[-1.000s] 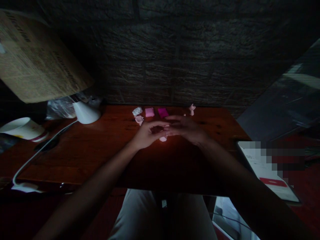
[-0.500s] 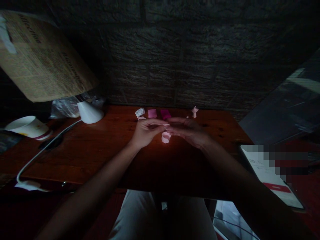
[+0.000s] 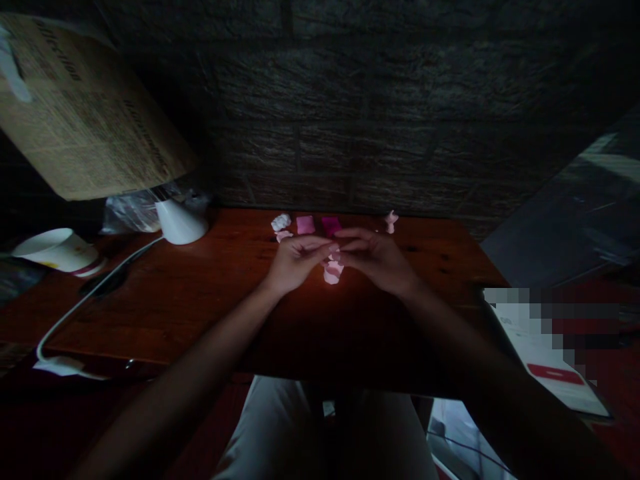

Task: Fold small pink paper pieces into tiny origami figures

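Over the wooden table, the fingertips of my left hand (image 3: 299,265) and my right hand (image 3: 381,261) meet in a pinch. Between them shows a small pale pink piece (image 3: 333,255) that looks like modelling clay, mostly covered by the fingers. Directly below is a small pink cup-shaped clay form (image 3: 332,274), its upper part in the fingers' shadow. Whether the pinched piece touches this form I cannot tell. Behind my left hand lie a white crumpled lump (image 3: 281,223) and a pale pink lump (image 3: 285,235).
Pink (image 3: 305,225) and magenta (image 3: 331,225) squares lie at the back, with a pink clay figure (image 3: 391,221) farther right. On the left are a lamp (image 3: 181,223), its cord and a paper cup (image 3: 63,252). A tablet-like screen (image 3: 555,360) sits right.
My right fingers have lifted and bent slightly, and the fingertips have shifted over the cup-shaped form. More of the pale pink lump behind my left hand shows. The view has tilted slightly.
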Motion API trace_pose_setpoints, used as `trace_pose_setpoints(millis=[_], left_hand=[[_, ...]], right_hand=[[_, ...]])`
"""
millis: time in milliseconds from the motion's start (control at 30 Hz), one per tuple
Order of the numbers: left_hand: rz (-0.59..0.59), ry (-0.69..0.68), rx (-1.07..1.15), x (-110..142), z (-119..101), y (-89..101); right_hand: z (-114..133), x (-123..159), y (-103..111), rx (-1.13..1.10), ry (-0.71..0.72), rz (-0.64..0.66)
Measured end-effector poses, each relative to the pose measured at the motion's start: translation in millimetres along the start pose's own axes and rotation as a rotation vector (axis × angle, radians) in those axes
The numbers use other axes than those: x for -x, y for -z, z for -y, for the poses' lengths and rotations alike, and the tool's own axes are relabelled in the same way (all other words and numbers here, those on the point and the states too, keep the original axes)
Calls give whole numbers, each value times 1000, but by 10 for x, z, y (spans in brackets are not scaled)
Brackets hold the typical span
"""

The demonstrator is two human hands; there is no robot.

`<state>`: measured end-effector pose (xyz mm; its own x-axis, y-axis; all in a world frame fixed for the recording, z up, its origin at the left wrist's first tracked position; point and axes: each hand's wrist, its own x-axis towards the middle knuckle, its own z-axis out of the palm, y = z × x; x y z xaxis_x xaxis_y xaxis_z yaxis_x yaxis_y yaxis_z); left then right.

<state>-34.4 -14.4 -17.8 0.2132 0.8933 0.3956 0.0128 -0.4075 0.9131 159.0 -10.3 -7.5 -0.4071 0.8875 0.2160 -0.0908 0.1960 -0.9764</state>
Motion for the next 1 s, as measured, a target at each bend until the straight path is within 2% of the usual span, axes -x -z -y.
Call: trace_pose_setpoints(millis=[133,267,400,600,900,1000], left_hand=[[-14,18,-9,-15,16,-1],[-32,68,50,-14,-1,-27],[5,109,39,-8,-23,-33],[-27,91,24,-23,-14,-3],[2,109,-2,-12,-32,-21],[-27,114,17,-7,-37,-29]], right_hand=[[-4,3,-25,-28,-14,1],[-10,-8,-26,-62,-17,-79],[-5,-3,-36,-96,-55,-117],[-21,4,-101,-205,-101,-117],[-80,-15,-73,-12,-26,-140],[-58,-11,-66,21,-7,-127]])
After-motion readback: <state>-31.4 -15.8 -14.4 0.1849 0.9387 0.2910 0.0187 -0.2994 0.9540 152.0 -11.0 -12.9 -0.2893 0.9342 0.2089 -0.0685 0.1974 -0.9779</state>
